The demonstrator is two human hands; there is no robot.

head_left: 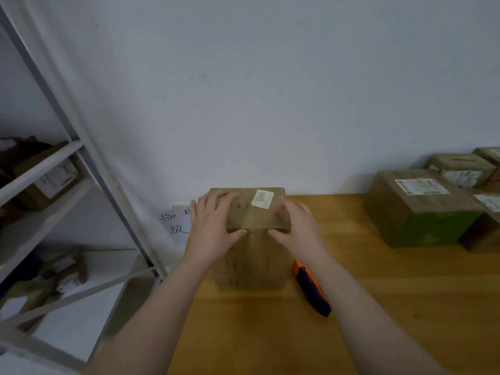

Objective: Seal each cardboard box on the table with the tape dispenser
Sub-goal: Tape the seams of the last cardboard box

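A tall brown cardboard box (251, 255) stands at the left end of the wooden table (378, 280), a white sticker reading 5699 on its top. My left hand (213, 226) lies flat over the box's top left edge, its thumb pressing the front face. My right hand (297, 226) rests the same way on the top right edge, thumb on the front. Clear tape runs down the middle of the front face between the thumbs. The orange and dark blue tape dispenser (311, 288) lies on the table just right of the box, partly behind my right forearm.
Several labelled cardboard boxes (422, 209) are stacked at the table's far right against the white wall. A metal shelf rack (54, 212) with more parcels stands to the left. A handwritten paper note (176, 220) hangs on the wall behind the box.
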